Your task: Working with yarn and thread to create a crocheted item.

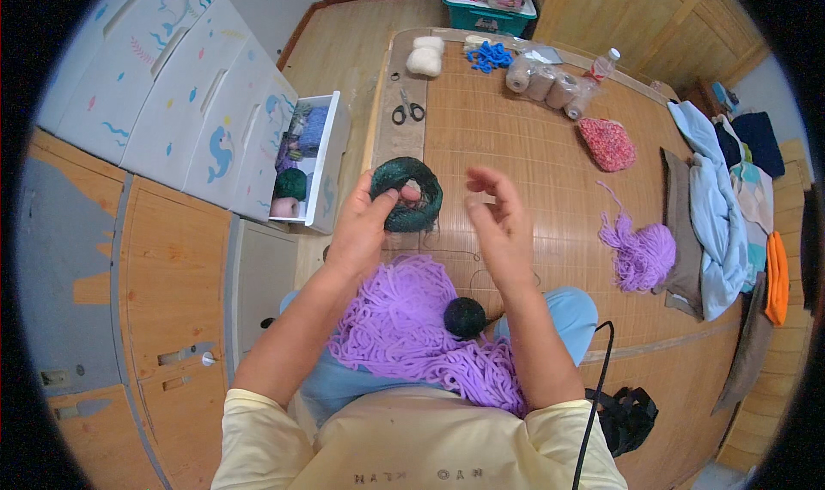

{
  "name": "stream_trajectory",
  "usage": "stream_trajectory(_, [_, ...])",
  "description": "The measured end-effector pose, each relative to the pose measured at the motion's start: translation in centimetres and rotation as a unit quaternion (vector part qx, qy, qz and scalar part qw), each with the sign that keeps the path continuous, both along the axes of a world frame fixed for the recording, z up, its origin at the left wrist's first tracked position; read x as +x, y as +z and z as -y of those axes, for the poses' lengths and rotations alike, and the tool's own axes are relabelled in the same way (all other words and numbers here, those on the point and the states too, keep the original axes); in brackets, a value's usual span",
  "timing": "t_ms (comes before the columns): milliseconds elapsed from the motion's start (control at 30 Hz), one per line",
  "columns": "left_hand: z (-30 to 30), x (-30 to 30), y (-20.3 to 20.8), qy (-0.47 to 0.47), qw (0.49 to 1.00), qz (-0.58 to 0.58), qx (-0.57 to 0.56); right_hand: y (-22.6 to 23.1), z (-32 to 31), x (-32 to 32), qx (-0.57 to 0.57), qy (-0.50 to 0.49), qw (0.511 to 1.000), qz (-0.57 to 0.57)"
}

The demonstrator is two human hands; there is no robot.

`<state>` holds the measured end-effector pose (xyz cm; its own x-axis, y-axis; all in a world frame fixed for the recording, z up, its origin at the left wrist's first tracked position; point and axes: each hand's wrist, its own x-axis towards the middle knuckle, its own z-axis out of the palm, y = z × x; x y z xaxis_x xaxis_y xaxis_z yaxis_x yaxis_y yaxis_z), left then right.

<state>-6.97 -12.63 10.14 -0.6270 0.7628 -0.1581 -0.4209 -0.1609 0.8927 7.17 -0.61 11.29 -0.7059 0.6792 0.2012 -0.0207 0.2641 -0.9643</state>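
Note:
My left hand (364, 225) grips the left side of a dark green ring-shaped skein of yarn (428, 205), its thumb lying across the ring's hole. A few loose strands hang from the skein's lower edge. To its right, apart from it, my right hand (502, 236) is raised with fingers slightly bent and spread, and I see nothing in it. A small dark ball of yarn (465, 319) rests on a heap of thick purple yarn (404, 305) across my lap. Thin dark strands run over the mat between the hands.
Scissors (408, 112), white yarn balls (424, 58), blue yarn (490, 56) and wrapped spools (540, 84) lie farther off. Rightward are a pink knitted piece (607, 143), purple yarn (646, 254) and piled clothes (720, 223). An open drawer (320, 193) holds yarn at left.

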Motion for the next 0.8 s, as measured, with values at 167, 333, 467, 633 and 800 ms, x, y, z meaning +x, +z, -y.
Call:
stream_trajectory(167, [-0.5,-0.3,0.8,0.001,1.0,-0.007,0.014,-3.6,1.0,0.6,-0.266,0.035,0.963,0.02])
stream_trajectory(333, [-0.6,-0.2,1.1,0.008,1.0,-0.014,0.02,-5.5,3.0,-0.4,-0.399,0.103,0.91,-0.054])
stream_trajectory(467, [-0.1,-0.8,0.6,0.005,0.997,-0.072,-0.007,-5.5,1.2,0.5,-0.148,0.043,0.982,0.107])
stream_trajectory(633, [0.4,-1.2,0.6,0.008,0.992,-0.118,-0.038,-1.3,-0.6,1.0,0.176,-0.094,0.969,0.142])
stream_trajectory(800, [0.1,-1.4,1.0,0.003,0.991,-0.128,-0.029,-0.1,-1.2,1.1,0.228,-0.076,0.967,0.089])
